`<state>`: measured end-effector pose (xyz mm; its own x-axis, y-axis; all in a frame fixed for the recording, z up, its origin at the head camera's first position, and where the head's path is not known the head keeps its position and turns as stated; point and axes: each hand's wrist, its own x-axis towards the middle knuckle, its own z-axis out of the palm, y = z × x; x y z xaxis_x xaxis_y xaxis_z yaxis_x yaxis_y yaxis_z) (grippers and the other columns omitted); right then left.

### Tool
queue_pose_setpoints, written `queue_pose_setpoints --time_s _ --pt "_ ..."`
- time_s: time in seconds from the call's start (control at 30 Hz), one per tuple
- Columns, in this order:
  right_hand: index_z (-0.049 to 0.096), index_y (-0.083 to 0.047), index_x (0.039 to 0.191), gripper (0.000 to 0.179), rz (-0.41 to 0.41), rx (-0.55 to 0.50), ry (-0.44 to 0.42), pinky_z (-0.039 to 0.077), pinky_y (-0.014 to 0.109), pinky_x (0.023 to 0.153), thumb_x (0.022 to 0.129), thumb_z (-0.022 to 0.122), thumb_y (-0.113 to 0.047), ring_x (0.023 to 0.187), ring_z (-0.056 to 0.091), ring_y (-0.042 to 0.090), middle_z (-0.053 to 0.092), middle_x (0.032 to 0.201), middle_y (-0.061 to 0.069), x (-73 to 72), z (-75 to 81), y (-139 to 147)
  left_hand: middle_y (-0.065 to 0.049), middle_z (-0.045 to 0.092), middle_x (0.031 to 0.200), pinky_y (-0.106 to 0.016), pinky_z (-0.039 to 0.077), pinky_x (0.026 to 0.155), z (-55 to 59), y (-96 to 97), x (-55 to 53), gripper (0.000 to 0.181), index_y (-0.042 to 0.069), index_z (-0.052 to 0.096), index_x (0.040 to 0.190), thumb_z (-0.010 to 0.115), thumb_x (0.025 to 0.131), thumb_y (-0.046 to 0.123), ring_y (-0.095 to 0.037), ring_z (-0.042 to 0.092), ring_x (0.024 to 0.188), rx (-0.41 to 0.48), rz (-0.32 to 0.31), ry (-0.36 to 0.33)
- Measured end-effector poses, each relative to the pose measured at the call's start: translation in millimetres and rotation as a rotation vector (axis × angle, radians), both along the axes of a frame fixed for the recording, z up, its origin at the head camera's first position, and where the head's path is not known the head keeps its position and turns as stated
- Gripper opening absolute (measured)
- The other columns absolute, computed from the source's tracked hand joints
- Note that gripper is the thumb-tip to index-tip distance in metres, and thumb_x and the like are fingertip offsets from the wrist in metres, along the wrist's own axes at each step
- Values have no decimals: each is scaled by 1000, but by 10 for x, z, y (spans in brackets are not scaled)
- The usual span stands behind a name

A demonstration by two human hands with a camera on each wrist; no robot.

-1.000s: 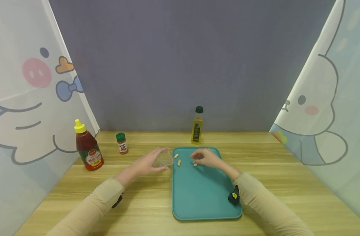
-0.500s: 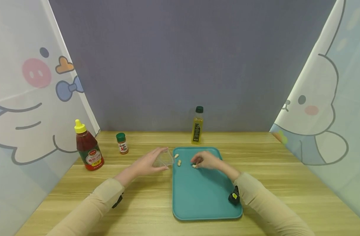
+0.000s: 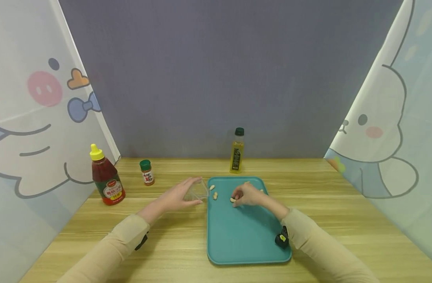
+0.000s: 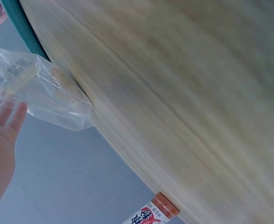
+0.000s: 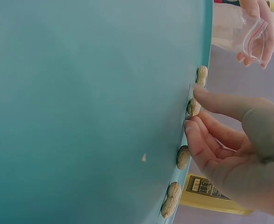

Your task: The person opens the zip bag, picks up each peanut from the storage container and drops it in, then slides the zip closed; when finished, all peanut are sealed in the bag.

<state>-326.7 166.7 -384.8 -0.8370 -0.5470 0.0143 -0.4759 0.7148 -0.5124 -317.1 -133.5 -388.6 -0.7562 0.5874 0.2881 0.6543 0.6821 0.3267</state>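
My left hand [image 3: 177, 194] holds a clear plastic zip bag [image 5: 242, 30] beside the tray's left edge, thumb and fingers spread apart at its mouth. The bag also shows in the left wrist view as crinkled clear plastic [image 4: 43, 88], with pale, blurred shapes behind or inside it. Over the upper part of the teal tray [image 3: 244, 236], my right hand [image 3: 249, 194] has a peanut [image 3: 232, 200] between thumb and fingertips. Two unshelled peanuts lie near the left rim, an upper peanut [image 3: 212, 187] and a lower peanut [image 3: 215, 195]. More peanuts [image 5: 172, 199] lie beyond the right hand, partly hidden in the head view.
An oil bottle [image 3: 236, 153] stands behind the tray. To the left are a ketchup bottle [image 3: 107, 181] with a yellow cap and a small spice jar [image 3: 146, 173] with a green lid. A tiny crumb [image 5: 144, 157] lies on the tray. Printed curtains flank the wooden table [image 3: 166, 251].
My right hand has shifted slightly down and to the right, its fingertips closing around the peanut, which has moved a little. Peanuts behind it now show. The left hand and bag have stayed put.
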Motion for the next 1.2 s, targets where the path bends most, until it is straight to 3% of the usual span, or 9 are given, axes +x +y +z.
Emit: queue_pose_setpoints --time_s 0.3,0.67,1.07,1.2 --pt "69 -8 86 9 13 12 -12 48 20 62 81 73 -14 70 56 7 65 79 -1 35 16 -11 -8 42 144 -48 39 106 2 4 2 83 15 30 146 57 82 62 -28 45 128 6 -3 1" --pt "70 -8 87 9 62 5 -2 50 20 63 83 72 -16 70 59 6 67 80 0 18 23 5 -8 42 144 -49 39 105 21 18 31 79 14 31 146 64 84 50 -29 45 129 7 1 -12" --pt "69 -12 90 9 87 -30 7 51 20 65 85 69 -19 73 60 7 67 82 -2 26 127 -73 -7 40 146 -49 39 106 9 3 12 83 16 29 147 56 83 62 -29 44 130 -10 1 -17" --pt "69 -12 92 9 89 -66 21 52 21 66 86 68 -19 76 61 7 67 85 -2 34 193 -139 -8 41 145 -48 39 105 19 5 12 82 15 29 147 59 83 58 -29 44 129 -11 -5 -10"
